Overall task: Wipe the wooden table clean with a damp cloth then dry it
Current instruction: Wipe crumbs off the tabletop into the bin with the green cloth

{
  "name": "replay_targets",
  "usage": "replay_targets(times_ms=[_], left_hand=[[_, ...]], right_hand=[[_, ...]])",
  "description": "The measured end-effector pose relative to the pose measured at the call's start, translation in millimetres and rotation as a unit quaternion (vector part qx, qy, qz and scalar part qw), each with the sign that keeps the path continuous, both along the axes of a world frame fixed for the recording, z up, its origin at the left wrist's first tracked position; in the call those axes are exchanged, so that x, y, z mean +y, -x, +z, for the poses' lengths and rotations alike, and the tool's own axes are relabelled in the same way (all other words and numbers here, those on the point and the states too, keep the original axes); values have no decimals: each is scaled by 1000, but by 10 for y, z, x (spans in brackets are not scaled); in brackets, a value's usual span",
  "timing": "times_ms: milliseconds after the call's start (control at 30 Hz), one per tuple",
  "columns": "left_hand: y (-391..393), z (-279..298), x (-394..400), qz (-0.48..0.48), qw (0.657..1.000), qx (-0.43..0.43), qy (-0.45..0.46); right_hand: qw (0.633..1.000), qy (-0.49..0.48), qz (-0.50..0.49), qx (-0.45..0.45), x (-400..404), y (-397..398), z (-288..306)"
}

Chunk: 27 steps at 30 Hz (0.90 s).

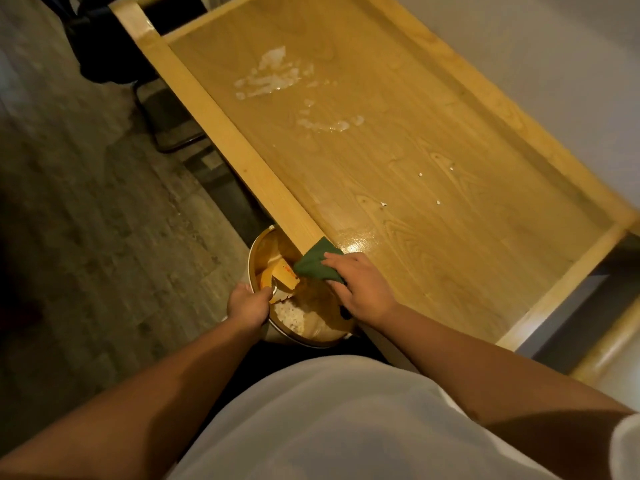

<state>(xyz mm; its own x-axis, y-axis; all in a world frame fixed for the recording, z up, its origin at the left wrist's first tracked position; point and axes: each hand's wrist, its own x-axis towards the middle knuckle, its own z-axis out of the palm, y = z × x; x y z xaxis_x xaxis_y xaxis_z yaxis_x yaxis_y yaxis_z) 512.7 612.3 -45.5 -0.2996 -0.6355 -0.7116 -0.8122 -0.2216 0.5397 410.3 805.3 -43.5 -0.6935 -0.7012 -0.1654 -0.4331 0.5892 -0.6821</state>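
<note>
Right hand presses a dark green cloth with fingers extended at the near corner of the light wooden table. Left hand grips the rim of a round metal bowl held just below that corner. Wet white smears lie toward the table's far end.

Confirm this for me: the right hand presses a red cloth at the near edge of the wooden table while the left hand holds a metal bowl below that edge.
Wrong in one respect: the cloth is green, not red, as the head view shows. The right hand presses it at the near edge of the wooden table while the left hand holds the round metal bowl below that edge.
</note>
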Motion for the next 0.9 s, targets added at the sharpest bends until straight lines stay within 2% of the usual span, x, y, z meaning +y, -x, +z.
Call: replay_targets(times_ms=[100, 300, 400, 500, 633, 900], left_hand=[[19, 7, 11, 8, 1000, -5, -5], [70, 21, 18, 21, 1000, -4, -13], [73, 22, 28, 28, 999, 7, -15], [72, 7, 20, 32, 999, 7, -23], [85, -9, 2, 35, 999, 1, -33], [111, -89, -26, 44, 999, -1, -25]], right_hand=[[990, 44, -129, -43, 138, 153, 121], [946, 38, -321, 8, 805, 716, 296], [907, 9, -416, 63, 1258, 1009, 304], [867, -71, -489, 66, 1601, 1167, 184], [884, -283, -367, 58, 1716, 1164, -106], [914, -301, -257, 88, 1543, 1459, -200]])
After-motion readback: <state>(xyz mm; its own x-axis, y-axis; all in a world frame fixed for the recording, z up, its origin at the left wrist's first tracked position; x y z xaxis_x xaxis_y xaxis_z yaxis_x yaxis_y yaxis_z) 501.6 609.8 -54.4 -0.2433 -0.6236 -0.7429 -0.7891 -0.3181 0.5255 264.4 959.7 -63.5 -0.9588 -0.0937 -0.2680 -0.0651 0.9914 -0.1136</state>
